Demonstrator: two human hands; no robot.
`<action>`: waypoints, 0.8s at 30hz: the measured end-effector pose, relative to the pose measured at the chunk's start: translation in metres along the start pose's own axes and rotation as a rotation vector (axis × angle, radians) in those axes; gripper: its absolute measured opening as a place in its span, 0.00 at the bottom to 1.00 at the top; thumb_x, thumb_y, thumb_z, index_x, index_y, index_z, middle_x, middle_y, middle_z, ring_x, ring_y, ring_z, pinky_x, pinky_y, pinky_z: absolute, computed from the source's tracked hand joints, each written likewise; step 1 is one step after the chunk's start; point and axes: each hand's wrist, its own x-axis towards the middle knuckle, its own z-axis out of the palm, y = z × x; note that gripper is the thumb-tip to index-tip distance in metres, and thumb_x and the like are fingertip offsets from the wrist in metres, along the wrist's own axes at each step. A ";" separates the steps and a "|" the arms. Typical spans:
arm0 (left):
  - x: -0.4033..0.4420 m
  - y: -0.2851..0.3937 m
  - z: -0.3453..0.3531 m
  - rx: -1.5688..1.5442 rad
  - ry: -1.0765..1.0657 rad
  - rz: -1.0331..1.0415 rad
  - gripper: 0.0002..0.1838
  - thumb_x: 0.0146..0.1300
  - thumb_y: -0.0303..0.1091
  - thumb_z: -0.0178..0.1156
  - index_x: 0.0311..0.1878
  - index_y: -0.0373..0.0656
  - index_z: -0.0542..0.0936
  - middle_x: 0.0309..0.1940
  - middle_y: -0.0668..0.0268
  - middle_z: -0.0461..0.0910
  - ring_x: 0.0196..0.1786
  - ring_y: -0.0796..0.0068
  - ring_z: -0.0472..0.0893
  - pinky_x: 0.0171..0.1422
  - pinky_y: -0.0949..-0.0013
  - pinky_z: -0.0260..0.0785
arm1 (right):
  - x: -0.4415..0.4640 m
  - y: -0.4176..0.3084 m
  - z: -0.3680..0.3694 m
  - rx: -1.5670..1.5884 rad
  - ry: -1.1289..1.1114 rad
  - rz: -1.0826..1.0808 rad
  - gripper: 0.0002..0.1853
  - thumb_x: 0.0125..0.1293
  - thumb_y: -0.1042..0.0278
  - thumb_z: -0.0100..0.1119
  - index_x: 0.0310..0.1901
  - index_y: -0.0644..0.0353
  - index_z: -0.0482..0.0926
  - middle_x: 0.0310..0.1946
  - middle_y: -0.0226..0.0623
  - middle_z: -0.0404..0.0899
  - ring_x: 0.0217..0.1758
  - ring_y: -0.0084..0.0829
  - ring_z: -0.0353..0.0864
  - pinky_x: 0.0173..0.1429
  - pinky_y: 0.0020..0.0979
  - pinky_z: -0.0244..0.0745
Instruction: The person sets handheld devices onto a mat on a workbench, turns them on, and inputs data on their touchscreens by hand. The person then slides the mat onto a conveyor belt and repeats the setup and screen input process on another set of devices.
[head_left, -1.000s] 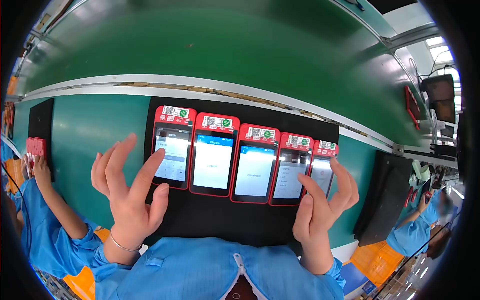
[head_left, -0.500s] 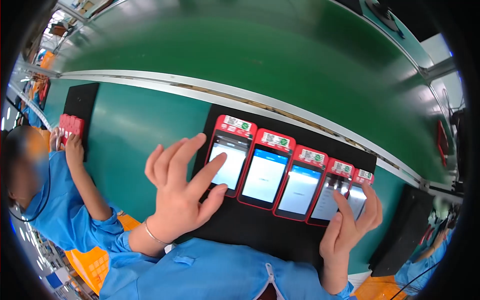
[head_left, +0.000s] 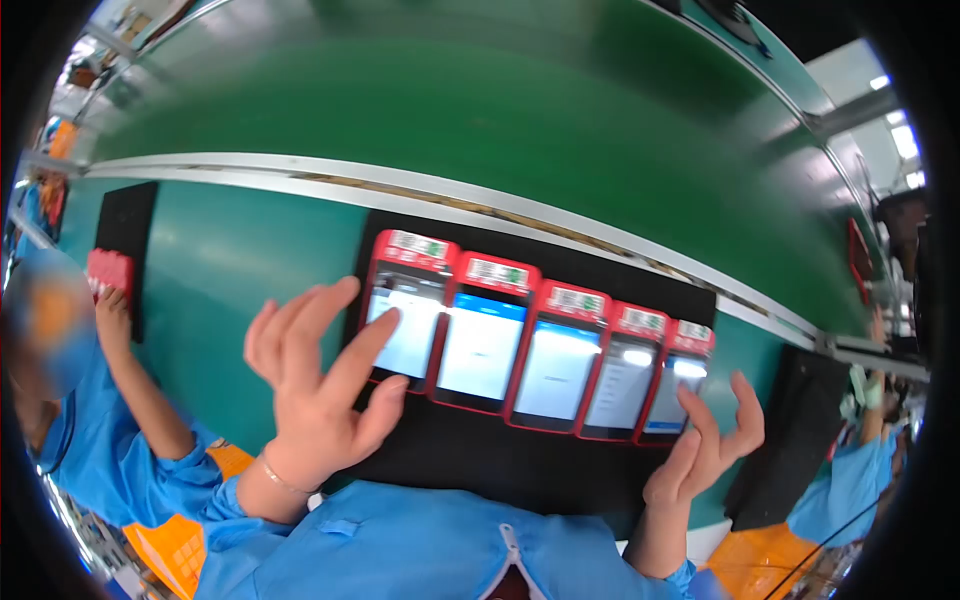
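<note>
Several red-cased touchscreen handhelds stand side by side in a row on a black mat (head_left: 470, 455), each with a white label at its top and a lit screen. My left hand (head_left: 325, 395) is spread open, its index fingertip over the screen of the leftmost handheld (head_left: 412, 345); whether it touches is unclear. At the other end, my right hand (head_left: 705, 450) has its fingers apart, the index fingertip at the rightmost handheld (head_left: 663, 408). Between them, a handheld with a blue bar (head_left: 483, 345) shows a mostly white screen. Neither hand grips anything.
A metal rail (head_left: 450, 195) runs behind the mat, with a green surface beyond it. At left, a co-worker's hand (head_left: 112, 310) is by red items (head_left: 108, 270) on another black mat. A further black mat (head_left: 790, 440) lies at right, near another person's blue sleeve (head_left: 840, 490).
The view has shifted, so the row sits further left. My right index finger has moved right, from the second handheld from the right to the rightmost one. My left hand stays at the leftmost.
</note>
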 end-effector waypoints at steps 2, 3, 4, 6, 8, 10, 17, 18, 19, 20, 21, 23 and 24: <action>-0.003 0.005 0.001 0.012 -0.009 0.022 0.21 0.60 0.48 0.57 0.51 0.48 0.84 0.60 0.56 0.73 0.63 0.57 0.68 0.72 0.50 0.48 | -0.003 0.014 0.006 0.074 0.054 0.021 0.20 0.69 0.59 0.44 0.41 0.58 0.87 0.61 0.50 0.67 0.65 0.46 0.62 0.68 0.44 0.54; -0.003 0.009 0.003 0.016 -0.021 0.029 0.21 0.61 0.48 0.56 0.50 0.47 0.84 0.60 0.55 0.73 0.64 0.56 0.68 0.72 0.49 0.48 | -0.002 0.021 0.007 0.092 0.057 0.019 0.19 0.68 0.59 0.45 0.40 0.58 0.87 0.61 0.51 0.67 0.64 0.46 0.62 0.67 0.43 0.54; -0.005 0.012 0.004 0.002 -0.024 0.038 0.21 0.63 0.49 0.54 0.50 0.46 0.84 0.60 0.55 0.73 0.64 0.56 0.68 0.72 0.49 0.48 | -0.002 0.025 0.008 0.088 0.052 0.011 0.19 0.67 0.59 0.45 0.40 0.58 0.87 0.61 0.51 0.67 0.64 0.46 0.63 0.67 0.43 0.54; -0.010 0.019 0.006 -0.004 -0.033 0.046 0.22 0.66 0.50 0.50 0.49 0.45 0.85 0.60 0.55 0.73 0.64 0.55 0.68 0.73 0.49 0.47 | -0.003 0.029 0.012 0.085 0.034 -0.012 0.18 0.64 0.61 0.46 0.40 0.57 0.87 0.61 0.51 0.68 0.62 0.46 0.63 0.66 0.42 0.53; -0.013 0.023 0.006 -0.015 -0.037 0.056 0.22 0.66 0.50 0.50 0.49 0.45 0.85 0.60 0.54 0.72 0.64 0.55 0.68 0.73 0.49 0.47 | -0.006 0.033 0.014 0.084 0.016 -0.040 0.17 0.61 0.62 0.49 0.42 0.56 0.87 0.63 0.50 0.67 0.63 0.46 0.62 0.67 0.42 0.52; -0.015 0.027 0.005 -0.014 -0.045 0.067 0.22 0.66 0.50 0.50 0.49 0.45 0.85 0.59 0.54 0.72 0.64 0.56 0.67 0.74 0.48 0.47 | -0.006 0.033 0.015 0.091 0.002 -0.048 0.17 0.61 0.62 0.49 0.43 0.56 0.87 0.64 0.50 0.65 0.65 0.46 0.60 0.68 0.42 0.51; -0.016 0.036 0.003 -0.018 -0.044 0.097 0.22 0.65 0.50 0.50 0.48 0.47 0.86 0.58 0.56 0.73 0.62 0.56 0.69 0.73 0.48 0.48 | -0.003 0.031 0.016 0.139 -0.071 -0.069 0.19 0.59 0.63 0.50 0.48 0.55 0.86 0.68 0.50 0.61 0.68 0.47 0.56 0.71 0.44 0.49; -0.017 0.036 0.004 -0.038 -0.027 0.107 0.22 0.64 0.50 0.50 0.48 0.47 0.86 0.58 0.56 0.74 0.62 0.56 0.69 0.72 0.48 0.48 | -0.004 0.032 0.017 0.188 -0.029 -0.038 0.19 0.59 0.63 0.50 0.48 0.56 0.86 0.67 0.50 0.61 0.68 0.47 0.56 0.70 0.45 0.49; -0.018 0.036 0.004 -0.060 -0.010 0.118 0.22 0.64 0.50 0.51 0.48 0.47 0.86 0.57 0.57 0.74 0.61 0.56 0.70 0.72 0.49 0.49 | -0.006 0.031 0.017 0.201 -0.028 -0.043 0.19 0.59 0.63 0.50 0.48 0.56 0.86 0.67 0.50 0.61 0.68 0.47 0.56 0.70 0.45 0.49; -0.019 0.038 0.004 -0.065 0.015 0.121 0.22 0.64 0.50 0.50 0.47 0.48 0.86 0.55 0.57 0.75 0.60 0.57 0.71 0.71 0.49 0.50 | -0.007 0.033 0.017 0.201 -0.019 -0.025 0.19 0.59 0.63 0.49 0.47 0.56 0.86 0.67 0.50 0.62 0.68 0.47 0.57 0.70 0.44 0.50; -0.021 0.037 0.004 -0.065 0.016 0.120 0.22 0.64 0.50 0.50 0.47 0.48 0.86 0.55 0.57 0.75 0.60 0.57 0.71 0.71 0.49 0.50 | -0.008 0.034 0.016 0.190 -0.013 -0.004 0.18 0.59 0.64 0.49 0.46 0.57 0.86 0.67 0.51 0.62 0.67 0.47 0.57 0.70 0.44 0.51; -0.025 0.037 0.004 -0.076 0.033 0.128 0.21 0.64 0.50 0.50 0.46 0.48 0.86 0.54 0.58 0.76 0.59 0.58 0.71 0.71 0.49 0.50 | -0.008 0.035 0.015 0.174 -0.007 -0.003 0.18 0.59 0.64 0.49 0.44 0.58 0.86 0.65 0.51 0.64 0.66 0.47 0.59 0.69 0.44 0.51; -0.028 0.038 0.005 -0.088 0.035 0.132 0.21 0.64 0.50 0.50 0.46 0.48 0.86 0.54 0.58 0.76 0.59 0.58 0.71 0.71 0.49 0.50 | -0.009 0.036 0.015 0.195 0.012 -0.010 0.17 0.59 0.64 0.49 0.43 0.58 0.86 0.65 0.51 0.64 0.65 0.46 0.59 0.69 0.43 0.51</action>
